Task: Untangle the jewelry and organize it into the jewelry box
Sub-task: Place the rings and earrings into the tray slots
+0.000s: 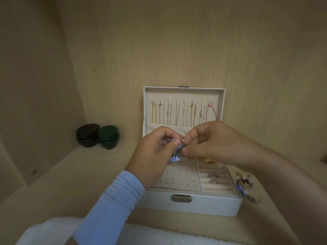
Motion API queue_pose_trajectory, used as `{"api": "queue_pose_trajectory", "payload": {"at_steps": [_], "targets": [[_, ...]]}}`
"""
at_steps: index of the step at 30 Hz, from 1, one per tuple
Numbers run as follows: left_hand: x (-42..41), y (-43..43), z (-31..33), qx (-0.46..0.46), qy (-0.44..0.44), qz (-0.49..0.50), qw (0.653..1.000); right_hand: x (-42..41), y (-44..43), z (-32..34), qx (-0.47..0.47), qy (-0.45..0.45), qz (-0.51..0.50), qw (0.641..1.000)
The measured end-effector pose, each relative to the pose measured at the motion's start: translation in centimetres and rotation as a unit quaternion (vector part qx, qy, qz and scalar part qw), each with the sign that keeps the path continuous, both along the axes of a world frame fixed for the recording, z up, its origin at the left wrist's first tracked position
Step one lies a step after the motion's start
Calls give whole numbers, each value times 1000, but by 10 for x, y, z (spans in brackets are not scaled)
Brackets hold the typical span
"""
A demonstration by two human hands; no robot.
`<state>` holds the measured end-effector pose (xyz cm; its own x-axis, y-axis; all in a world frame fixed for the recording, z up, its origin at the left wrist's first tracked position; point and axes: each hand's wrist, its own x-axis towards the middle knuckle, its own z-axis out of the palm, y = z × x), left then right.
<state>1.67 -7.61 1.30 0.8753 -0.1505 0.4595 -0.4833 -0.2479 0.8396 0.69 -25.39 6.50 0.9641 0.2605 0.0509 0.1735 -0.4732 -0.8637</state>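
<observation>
A small blue beaded piece [174,154] is being held up over the open jewelry box [194,204], right above the perforated earring panel [178,177], presumably so that anything dropped lands in the tray. It is pinched at its metal top between thumb and forefinger of the left hand [155,156], while the fingertips of the right hand [212,144] are pressed in close on the same spot, apparently so a hook or clasp can be worked free. The blue beads are left dangling below the fingers.

Inside the raised lid [184,96], a row of chains [177,113] is hung from small tabs, with a pink cord [211,112] at the far right; their lower ends are tucked into a fabric pocket. A few studs [177,164] are seated on the panel. Two rings [213,177] are slotted into the padded rolls on the right, and something gold [208,160] is seen in the compartment behind them.

Just beside the box's right wall, a tangled heap [246,184] of red, blue and metal pieces is still waiting on the shelf, so much sorting is judged to remain. Two dark lidded jars [97,136] are left well apart at the left.
</observation>
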Motion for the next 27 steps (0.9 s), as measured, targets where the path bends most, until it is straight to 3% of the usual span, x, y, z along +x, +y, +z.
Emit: {"api": "queue_pose_trajectory", "payload": {"at_steps": [8,13,17,27], "targets": [[-3,1,1,22,-33,25,999,-4,-2,7,-3,-31,-15,999],[-1,-1,-3,61,-122,64,989,-5,2,5,12,44,-3,999],[0,-4,-4,59,-135,64,987,-4,3,0,43,93,25,994],[-2,-3,0,-38,-5,57,998,3,10,-9,103,0,-37,994]]}}
